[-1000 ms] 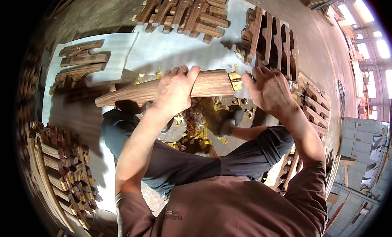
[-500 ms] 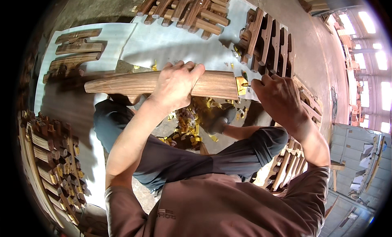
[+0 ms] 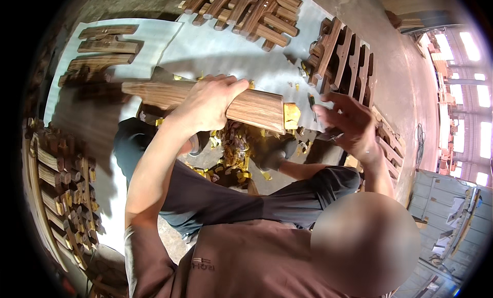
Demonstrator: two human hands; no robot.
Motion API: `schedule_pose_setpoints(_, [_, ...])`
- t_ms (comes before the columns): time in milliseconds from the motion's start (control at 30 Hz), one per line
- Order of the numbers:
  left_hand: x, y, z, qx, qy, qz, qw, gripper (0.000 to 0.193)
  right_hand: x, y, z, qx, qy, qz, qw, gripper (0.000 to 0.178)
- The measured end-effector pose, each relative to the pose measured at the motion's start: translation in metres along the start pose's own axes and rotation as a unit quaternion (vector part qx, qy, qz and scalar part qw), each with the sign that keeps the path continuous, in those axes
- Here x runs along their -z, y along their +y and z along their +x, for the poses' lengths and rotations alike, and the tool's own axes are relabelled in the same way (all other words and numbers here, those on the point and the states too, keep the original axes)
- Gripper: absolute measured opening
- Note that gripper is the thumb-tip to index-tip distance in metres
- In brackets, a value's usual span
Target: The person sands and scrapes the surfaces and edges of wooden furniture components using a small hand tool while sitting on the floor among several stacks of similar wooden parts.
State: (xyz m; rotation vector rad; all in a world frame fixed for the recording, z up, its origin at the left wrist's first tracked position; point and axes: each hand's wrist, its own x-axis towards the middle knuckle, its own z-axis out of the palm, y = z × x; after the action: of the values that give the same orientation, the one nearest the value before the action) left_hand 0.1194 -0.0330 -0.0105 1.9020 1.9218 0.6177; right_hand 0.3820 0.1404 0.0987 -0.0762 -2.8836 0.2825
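Observation:
My left hand (image 3: 209, 104) is wrapped over the middle of a long brown wooden piece (image 3: 257, 109) with visible grain. The piece is held above my lap, its far end pointing left. Yellow tape (image 3: 291, 116) covers the narrower stub at its right end. My right hand (image 3: 353, 122) is to the right of that stub, apart from it, its fingers curled. A small thin tool (image 3: 313, 104), dark with a pale tip, stands at its fingertips; its exact kind is too small to make out.
Yellow and dark scraps (image 3: 236, 149) litter the floor between my legs. Stacked wooden pieces (image 3: 246, 13) lie ahead on pale sheeting (image 3: 205, 51), with another row (image 3: 344, 56) at right. More pieces (image 3: 105, 44) lie far left, and a taped stack (image 3: 64, 190) stands near left.
My right hand has drawn back right from the taped stub, its fingers loosening. The wooden piece has tilted, its right end now lower and nearer, and shifted slightly in view.

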Motion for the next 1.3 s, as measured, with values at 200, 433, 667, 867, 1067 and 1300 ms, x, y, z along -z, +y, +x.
schedule_pose_setpoints(200, [-0.007,0.004,0.002,-0.031,-0.029,-0.020,0.999,0.065,-0.018,-0.012,0.018,0.137,-0.009,-0.002,0.990,0.043])
schedule_pose_setpoints(433, [-0.012,0.001,-0.003,-0.067,-0.063,-0.027,0.995,0.070,-0.028,-0.021,0.012,0.176,-0.006,-0.036,0.984,0.032])
schedule_pose_setpoints(667, [-0.014,0.016,0.000,-0.066,0.004,0.028,0.997,0.068,-0.044,-0.020,0.010,-0.274,0.053,0.298,0.913,0.005])
schedule_pose_setpoints(867, [-0.017,0.012,0.006,-0.080,0.163,0.053,0.982,0.058,-0.067,0.013,0.000,-0.428,0.092,0.454,0.777,0.009])
schedule_pose_setpoints(1067, [-0.006,0.003,0.011,0.037,0.216,0.081,0.972,0.063,-0.070,-0.021,-0.022,-0.429,0.137,0.536,0.714,0.005])
schedule_pose_setpoints(1300, [-0.011,0.004,0.023,0.036,0.213,0.043,0.975,0.063,-0.027,-0.043,-0.015,-0.302,0.280,0.696,0.588,0.008])
